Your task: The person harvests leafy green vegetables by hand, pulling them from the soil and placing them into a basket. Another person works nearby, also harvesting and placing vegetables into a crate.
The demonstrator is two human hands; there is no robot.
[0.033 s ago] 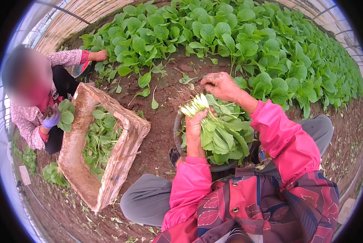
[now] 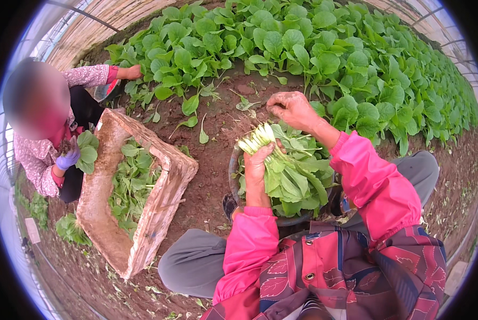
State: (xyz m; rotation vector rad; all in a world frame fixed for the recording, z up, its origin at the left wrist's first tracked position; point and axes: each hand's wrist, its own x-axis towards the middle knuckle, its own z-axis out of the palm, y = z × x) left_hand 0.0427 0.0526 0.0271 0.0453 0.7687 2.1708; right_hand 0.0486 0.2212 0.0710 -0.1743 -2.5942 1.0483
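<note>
My left hand (image 2: 256, 165) is wrapped round a bunch of leafy greens (image 2: 293, 178), its pale trimmed-looking stem ends turned up and away from me. The bunch rests over a round dark tub (image 2: 233, 166) that holds more greens. Just beyond the stem ends, my right hand (image 2: 294, 111) hovers with bent fingers pressed together, soil on its skin. Whatever those fingers pinch, if anything, is too small to make out. Thin roots (image 2: 242, 127) show near the stems, against the brown soil.
At the left stands a dirty foam box (image 2: 167, 194) with greens inside. A co-worker crouches beyond it, one gloved hand (image 2: 68, 156) holding leaves (image 2: 88, 152), the other reaching to the plants. A dense bed of leafy plants (image 2: 324, 64) fills the far side.
My right hand has shifted slightly to the right and away from the stem ends. The left hand and its bunch stay in place.
</note>
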